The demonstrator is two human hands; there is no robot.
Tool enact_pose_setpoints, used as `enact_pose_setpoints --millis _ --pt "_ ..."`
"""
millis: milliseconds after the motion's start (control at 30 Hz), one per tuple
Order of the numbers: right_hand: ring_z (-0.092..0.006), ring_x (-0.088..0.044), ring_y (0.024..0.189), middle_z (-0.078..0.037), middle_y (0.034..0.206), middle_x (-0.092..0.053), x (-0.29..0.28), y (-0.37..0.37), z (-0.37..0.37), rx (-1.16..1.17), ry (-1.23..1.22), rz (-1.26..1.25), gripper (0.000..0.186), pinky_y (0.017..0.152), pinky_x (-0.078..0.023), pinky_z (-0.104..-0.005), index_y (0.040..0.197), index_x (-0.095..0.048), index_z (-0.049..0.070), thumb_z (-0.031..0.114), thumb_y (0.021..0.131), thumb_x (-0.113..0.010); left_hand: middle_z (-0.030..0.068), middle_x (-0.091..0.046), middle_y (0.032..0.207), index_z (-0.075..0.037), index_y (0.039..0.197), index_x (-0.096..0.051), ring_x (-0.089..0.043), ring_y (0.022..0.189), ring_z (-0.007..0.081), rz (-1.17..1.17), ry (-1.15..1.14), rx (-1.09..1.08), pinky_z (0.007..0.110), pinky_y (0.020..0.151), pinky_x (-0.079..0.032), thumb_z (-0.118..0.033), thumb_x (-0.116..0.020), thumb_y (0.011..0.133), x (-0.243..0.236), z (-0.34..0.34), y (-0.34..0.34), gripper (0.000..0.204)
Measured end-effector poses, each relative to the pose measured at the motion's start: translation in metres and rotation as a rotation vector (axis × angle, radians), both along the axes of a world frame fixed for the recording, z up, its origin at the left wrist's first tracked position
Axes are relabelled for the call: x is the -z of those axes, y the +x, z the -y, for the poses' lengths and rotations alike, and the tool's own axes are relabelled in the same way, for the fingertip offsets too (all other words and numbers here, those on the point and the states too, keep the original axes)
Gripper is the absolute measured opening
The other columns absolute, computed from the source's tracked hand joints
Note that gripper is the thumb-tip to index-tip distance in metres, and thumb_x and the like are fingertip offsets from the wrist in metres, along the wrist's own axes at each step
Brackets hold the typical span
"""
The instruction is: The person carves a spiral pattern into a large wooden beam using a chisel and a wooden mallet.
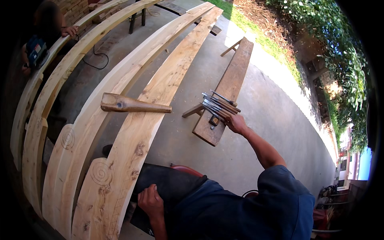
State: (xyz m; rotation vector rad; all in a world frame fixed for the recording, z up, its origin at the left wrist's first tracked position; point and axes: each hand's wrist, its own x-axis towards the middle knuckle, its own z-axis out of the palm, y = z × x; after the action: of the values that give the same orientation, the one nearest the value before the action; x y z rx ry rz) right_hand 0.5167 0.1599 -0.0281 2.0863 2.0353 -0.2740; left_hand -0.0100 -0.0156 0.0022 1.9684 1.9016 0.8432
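Observation:
My right arm stretches out to a narrow wooden bench, where my right hand (237,123) has its fingers closed at the handle ends of several chisels (219,107) lying side by side. Their metal blades point left, and my hand partly hides the nearest handles. A small dark block with a light-coloured top (215,120) sits on the bench beside them. My left hand (151,201) rests on the dark apron (160,180) over my lap, fingers loosely curled with nothing seen in them. To its left is a long pale wooden beam (138,136) with spiral markings at its near end.
A wooden mallet (134,105) lies across two curved beams. More curved beams (60,76) run along the left, where another person's hand (70,31) rests and their other hand holds a power tool (36,51). The bench (236,66) extends away over the concrete floor.

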Motion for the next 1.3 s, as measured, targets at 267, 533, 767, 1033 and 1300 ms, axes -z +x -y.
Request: enact_pose_setpoints --millis 267,533,767,1033,1300 --pt "-0.0395 -0.074 0.086 -0.016 0.086 -0.076 0.000 -0.006 0.001 0.019 0.010 0.039 0.019 0.074 -0.058 -0.0528 0.091 -0.078 0.013 0.032 0.088 -0.073 0.0103 -0.067 0.080 -0.007 0.096 -0.073 -0.066 0.075 0.0327 0.011 -0.007 -0.003 0.046 0.071 -0.050 -0.010 -0.070 0.097 -0.001 0.002 -0.002 0.005" --pt "-0.0403 -0.073 0.089 -0.018 0.088 -0.075 0.000 -0.002 0.002 0.079 0.044 -0.054 0.024 0.078 -0.057 -0.0541 0.094 -0.076 0.011 0.031 0.081 -0.079 0.0099 -0.069 0.083 -0.007 0.098 -0.074 -0.068 0.078 0.0324 0.013 -0.019 0.011 0.045 0.073 -0.052 -0.009 -0.070 0.096 -0.002 -0.002 0.004 0.004" --pt "-0.0434 -0.071 0.086 -0.020 0.085 -0.072 0.000 -0.015 -0.013 -0.060 0.149 -0.059 0.028 0.074 -0.056 -0.0552 0.097 -0.062 0.008 0.026 0.082 -0.078 0.0081 -0.067 0.080 -0.009 0.097 -0.073 -0.067 0.076 0.0304 0.032 0.014 -0.005 0.043 0.072 -0.052 -0.007 -0.070 0.095 -0.002 -0.002 -0.003 0.003" --pt "-0.0414 -0.071 0.078 -0.018 0.078 -0.071 0.008 0.005 0.010 -0.061 0.214 -0.018 0.030 0.069 -0.055 -0.0517 0.102 -0.060 0.010 0.022 0.084 -0.080 0.0048 -0.064 0.078 -0.010 0.095 -0.072 -0.067 0.074 0.0262 0.072 0.028 -0.018 0.041 0.071 -0.053 -0.007 -0.073 0.091 -0.003 0.000 -0.009 0.006" --pt "-0.0418 -0.071 0.070 -0.019 0.073 -0.070 -0.009 0.009 0.021 -0.114 0.284 0.035 0.027 0.064 -0.055 -0.0528 0.106 -0.056 0.008 0.022 0.090 -0.074 0.0051 -0.069 0.080 -0.009 0.094 -0.073 -0.068 0.074 0.0274 0.058 0.010 -0.031 0.041 0.072 -0.053 -0.005 -0.075 0.088 -0.005 0.003 -0.012 0.008"
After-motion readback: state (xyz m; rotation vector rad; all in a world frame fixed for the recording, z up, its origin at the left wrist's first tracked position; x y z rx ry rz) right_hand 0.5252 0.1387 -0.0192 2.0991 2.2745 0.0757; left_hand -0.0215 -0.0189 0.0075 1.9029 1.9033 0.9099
